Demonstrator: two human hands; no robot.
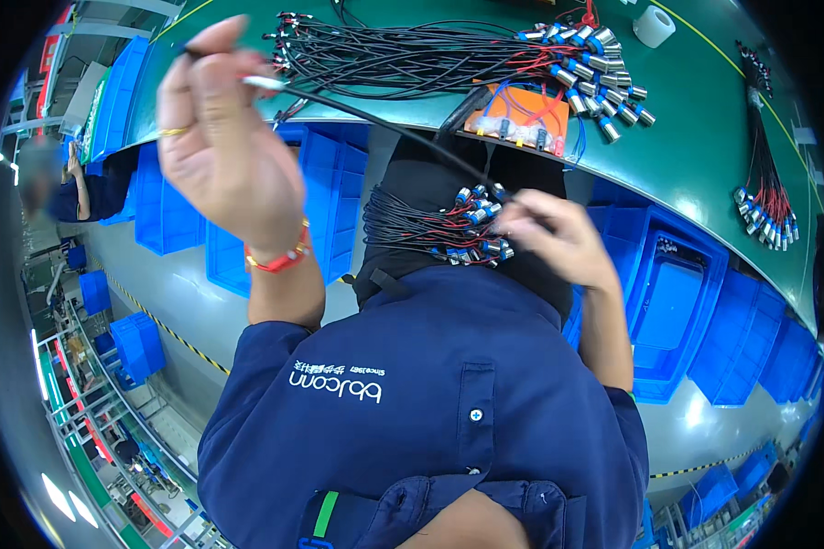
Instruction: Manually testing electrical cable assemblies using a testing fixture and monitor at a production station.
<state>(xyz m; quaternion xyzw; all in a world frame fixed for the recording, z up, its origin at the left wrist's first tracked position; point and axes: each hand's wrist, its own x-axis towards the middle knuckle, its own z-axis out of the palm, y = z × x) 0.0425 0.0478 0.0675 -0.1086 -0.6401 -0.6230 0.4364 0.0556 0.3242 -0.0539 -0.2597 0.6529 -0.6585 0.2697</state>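
navy shirt (pixel 540 393), black cable (pixel 384 124) between both hands (pixel 229 151)

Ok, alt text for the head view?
A person's left hand and right hand hold a black cable between them, above a cable bundle on the lap. A larger bundle with silver connectors lies on the green table.

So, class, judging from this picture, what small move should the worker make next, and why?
Probably lower the left hand toward the lap, bringing the black cable down with it. The cable slants from that raised hand to the right hand, which is beside a bundle of similar cables on the lap, so it could be laid alongside them.
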